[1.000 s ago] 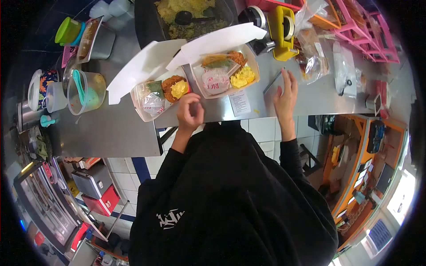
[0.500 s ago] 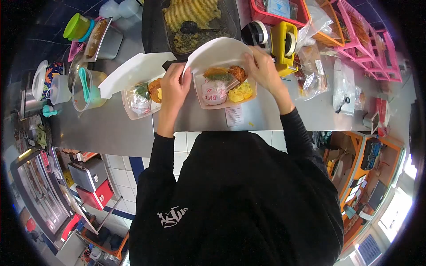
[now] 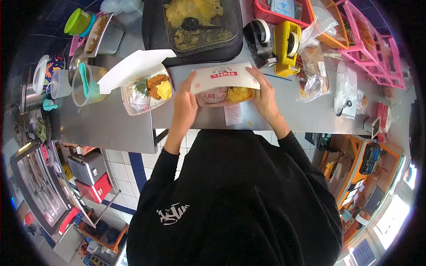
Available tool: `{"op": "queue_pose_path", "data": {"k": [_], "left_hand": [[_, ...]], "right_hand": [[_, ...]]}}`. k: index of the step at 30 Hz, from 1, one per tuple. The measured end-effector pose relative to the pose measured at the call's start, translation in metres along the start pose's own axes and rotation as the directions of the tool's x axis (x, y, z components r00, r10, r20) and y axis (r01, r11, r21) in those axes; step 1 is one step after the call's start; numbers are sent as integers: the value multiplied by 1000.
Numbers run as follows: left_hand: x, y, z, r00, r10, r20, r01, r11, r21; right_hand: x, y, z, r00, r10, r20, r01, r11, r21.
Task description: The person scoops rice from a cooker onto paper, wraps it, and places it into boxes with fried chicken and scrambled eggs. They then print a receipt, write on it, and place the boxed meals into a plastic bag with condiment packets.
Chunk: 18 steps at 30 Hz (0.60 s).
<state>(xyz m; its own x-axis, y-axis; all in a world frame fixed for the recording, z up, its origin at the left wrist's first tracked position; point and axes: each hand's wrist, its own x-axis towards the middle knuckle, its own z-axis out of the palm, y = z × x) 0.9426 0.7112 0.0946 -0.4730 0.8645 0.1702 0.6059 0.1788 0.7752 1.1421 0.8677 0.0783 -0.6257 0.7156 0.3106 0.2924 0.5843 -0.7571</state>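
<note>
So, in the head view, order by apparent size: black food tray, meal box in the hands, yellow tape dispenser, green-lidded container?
1. black food tray
2. meal box
3. yellow tape dispenser
4. green-lidded container
The container sits near the distorted lens edge, so its last place is less sure.

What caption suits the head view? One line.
Left hand and right hand hold a printed lid half shut over a meal box.

Both black-sleeved arms reach forward, bent at the elbows and angled inward, with the left hand (image 3: 185,103) and the right hand (image 3: 265,95) level, palms facing each other, fingers curled inward in a clasping grip.
</note>
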Motion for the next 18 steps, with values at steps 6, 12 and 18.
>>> {"op": "queue_pose_path", "data": {"k": [6, 12, 18], "left_hand": [[2, -2, 12, 995, -96, -24, 94, 992, -84], [-7, -16, 14, 999, -4, 46, 7, 998, -62], [5, -31, -20, 900, -45, 435, 196, 930, -310]], "right_hand": [[21, -13, -15, 917, 335, 216, -370, 917, 148], [12, 7, -39, 782, 237, 576, -597, 550, 584], [6, 12, -28, 867, 281, 410, -217, 956, -196]]}}
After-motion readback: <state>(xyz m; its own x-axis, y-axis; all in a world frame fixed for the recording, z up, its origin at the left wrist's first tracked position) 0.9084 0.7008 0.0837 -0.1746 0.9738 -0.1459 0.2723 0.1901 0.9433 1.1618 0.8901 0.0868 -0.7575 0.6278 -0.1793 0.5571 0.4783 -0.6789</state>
